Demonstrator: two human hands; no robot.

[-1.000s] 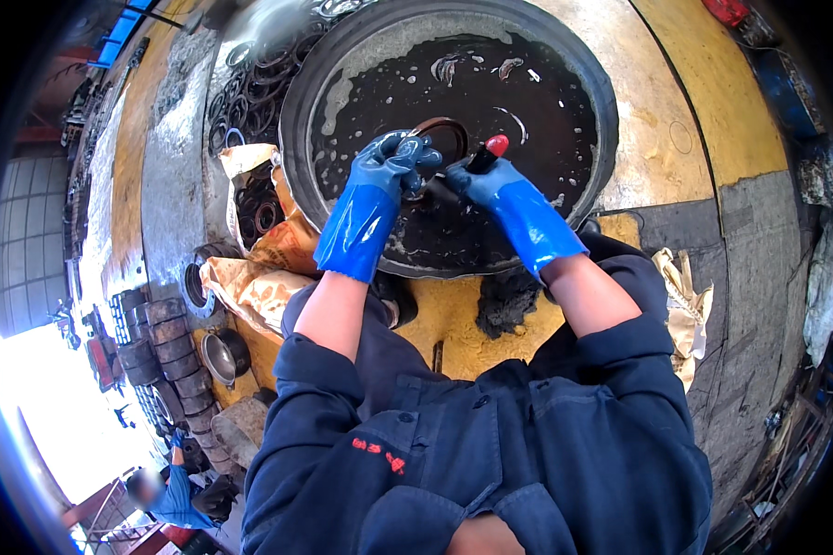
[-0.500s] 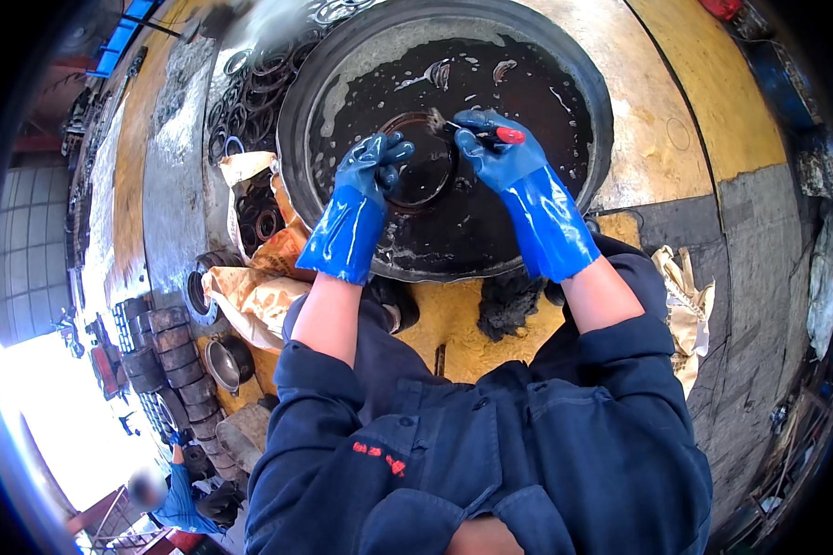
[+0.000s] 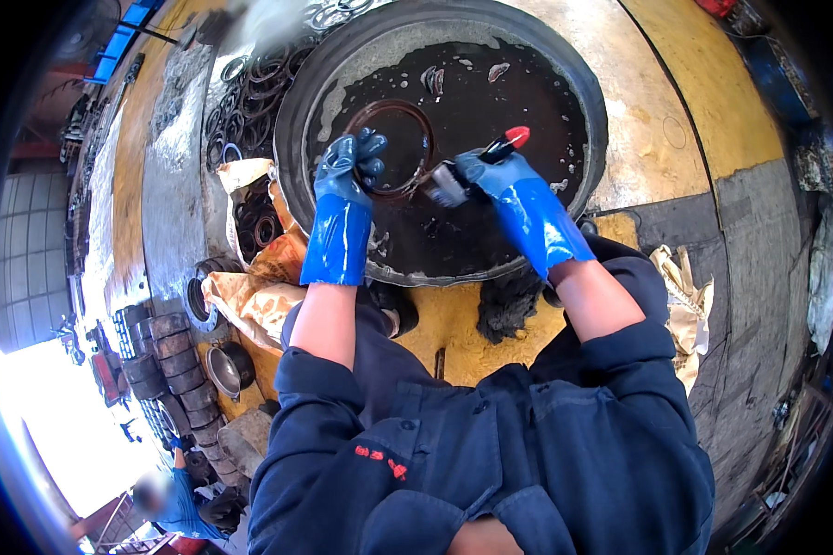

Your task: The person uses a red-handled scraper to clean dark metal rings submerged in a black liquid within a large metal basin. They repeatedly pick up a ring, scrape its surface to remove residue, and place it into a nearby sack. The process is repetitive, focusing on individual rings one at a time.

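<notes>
Both hands wear long blue rubber gloves over a wide, round dark basin of dark liquid. My left hand is closed on the near left edge of a thin dark reddish-brown ring. My right hand grips a paintbrush by its black handle, whose red end sticks out up and to the right. The brush's bristles point left, at the ring's lower right edge. Whether they touch it, I cannot tell. Two clumps of foam or residue show at the far side of the liquid.
Many dark rings lie heaped left of the basin. An opened paper sack with rings inside lies nearer. Stacked dark cylinders and a metal bowl stand farther left. A crumpled sack lies right; another person is at lower left.
The ring has moved up and left, with my left hand shifting left. My right hand has come lower, and the brush has turned so its bristles point down-left and its red end up-right.
</notes>
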